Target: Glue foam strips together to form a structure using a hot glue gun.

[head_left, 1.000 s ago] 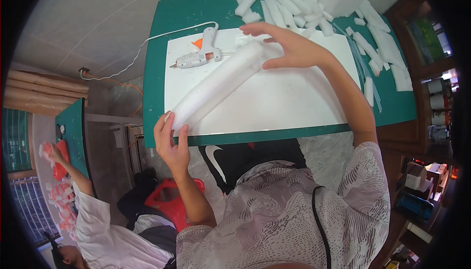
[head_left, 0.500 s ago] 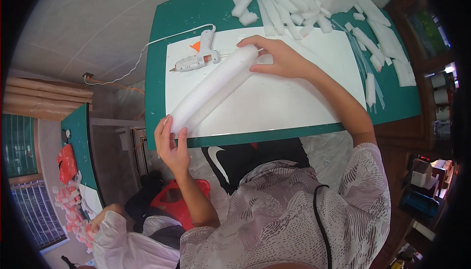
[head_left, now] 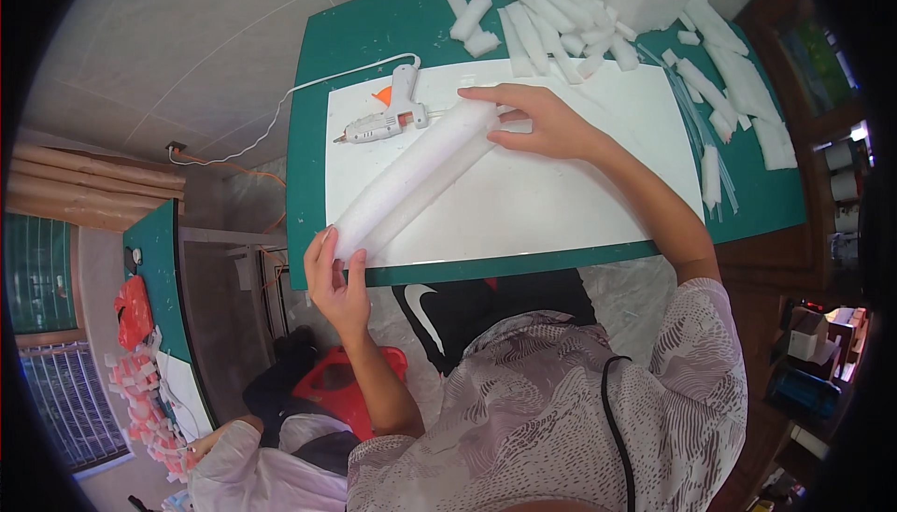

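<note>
A long white foam strip lies slantwise between my hands, over the white board on the green table. My left hand grips its near left end, fingers on the outer side and thumb on the inner. At the far right end, my right hand holds it between the thumb and the fingers. Just beyond the strip a white hot glue gun with an orange trigger rests on the board, its nozzle pointing left.
Foam offcuts are heaped along the table's far edge, with larger foam pieces on the right. Clear glue sticks lie beside the board. A white cord runs left from the glue gun. Another person sits at lower left near a red stool.
The whole view has shifted slightly, so everything sits a little lower and to the right. Both hands keep their hold on the foam strip.
</note>
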`<state>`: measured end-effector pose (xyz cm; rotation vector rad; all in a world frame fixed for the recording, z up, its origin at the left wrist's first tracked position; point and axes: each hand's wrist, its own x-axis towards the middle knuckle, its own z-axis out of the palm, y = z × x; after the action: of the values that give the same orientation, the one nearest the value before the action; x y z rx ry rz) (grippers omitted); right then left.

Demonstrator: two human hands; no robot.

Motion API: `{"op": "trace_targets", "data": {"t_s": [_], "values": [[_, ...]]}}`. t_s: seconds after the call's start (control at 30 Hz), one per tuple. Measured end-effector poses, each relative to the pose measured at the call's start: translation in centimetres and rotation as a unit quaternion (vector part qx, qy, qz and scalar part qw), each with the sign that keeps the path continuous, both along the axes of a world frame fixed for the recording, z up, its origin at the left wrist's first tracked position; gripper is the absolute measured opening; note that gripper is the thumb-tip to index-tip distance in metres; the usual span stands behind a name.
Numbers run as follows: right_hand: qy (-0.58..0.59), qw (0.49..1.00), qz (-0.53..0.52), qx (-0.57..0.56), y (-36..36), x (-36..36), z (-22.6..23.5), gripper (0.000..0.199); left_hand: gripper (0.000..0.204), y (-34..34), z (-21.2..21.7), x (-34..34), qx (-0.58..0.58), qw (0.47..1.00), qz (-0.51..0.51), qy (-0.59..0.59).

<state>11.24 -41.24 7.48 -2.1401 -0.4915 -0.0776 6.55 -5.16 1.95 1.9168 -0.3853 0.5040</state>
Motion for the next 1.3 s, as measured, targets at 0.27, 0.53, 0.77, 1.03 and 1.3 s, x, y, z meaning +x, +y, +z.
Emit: {"op": "trace_targets", "data": {"t_s": [0.27,0.53,0.77,1.03,1.3], "values": [[-0.007,1.0,-0.009,-0.009,-0.1,-0.2,-0.1,0.057,0.044,-0.2,-0.2,0.2,-0.016,1.0,-0.004,-0.003],[0.001,1.0,-0.02,0.007,0.1,-0.2,-0.4,0.057,0.051,-0.4,0.9,-0.1,-0.018,0.998,0.033,0.047],[0.032,0.998,-0.045,0.012,0.6,-0.4,0.0,0.055,0.049,-0.5,1.5,0.0,-0.042,0.998,-0.009,0.035],[0.022,0.999,-0.045,0.016,-0.1,-0.5,-0.4,0.056,0.047,-0.4,1.5,0.2,-0.004,0.999,-0.014,0.037],[0.019,0.996,-0.005,0.084,-0.4,-0.4,-0.9,0.048,0.047,0.2,0.5,0.6,0.005,1.0,-0.001,0.022]]}}
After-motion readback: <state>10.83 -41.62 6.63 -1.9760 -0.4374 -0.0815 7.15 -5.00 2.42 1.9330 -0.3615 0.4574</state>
